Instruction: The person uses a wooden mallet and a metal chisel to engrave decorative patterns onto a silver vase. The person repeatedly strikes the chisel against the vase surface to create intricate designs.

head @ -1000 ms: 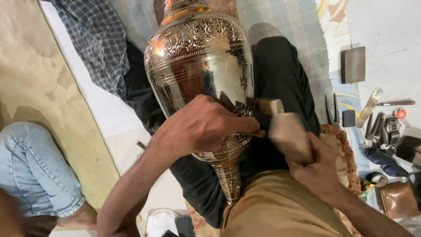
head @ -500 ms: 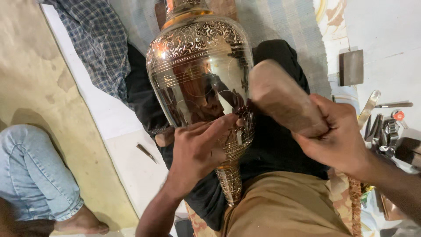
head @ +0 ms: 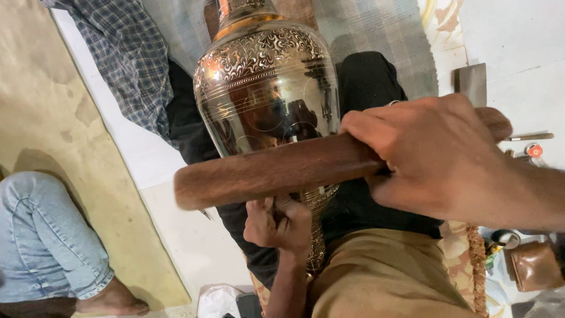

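The engraved brass vase (head: 268, 94) lies across your lap in the middle of the scene, its narrow foot toward you and its neck pointing away, the polished belly banded with scrollwork near the shoulder. Your left hand (head: 278, 224) is curled tight against the lower part of the vase just above the foot, fingers pressed together as if pinching a small tool, though what it holds is too hidden to tell. Your right hand (head: 435, 156) is wrapped firmly around a thick wooden mallet (head: 276, 171), which lies crosswise in front of the vase, its blunt end reaching out to the left. Under the vase a black cloth (head: 359, 206) covers your lap, and your tan trousers (head: 382, 277) show nearest to you. On the far left a checked cloth (head: 126, 53) lies on the floor beside a beige mat (head: 53, 106). At the near left another person's knee in blue jeans (head: 41, 241) and a bare foot (head: 112, 300) rest on that mat. To the right a dark flat block (head: 471, 82) and some small metal tools (head: 529, 138) lie on the pale floor, with a brown pouch (head: 535, 265) nearer to you.
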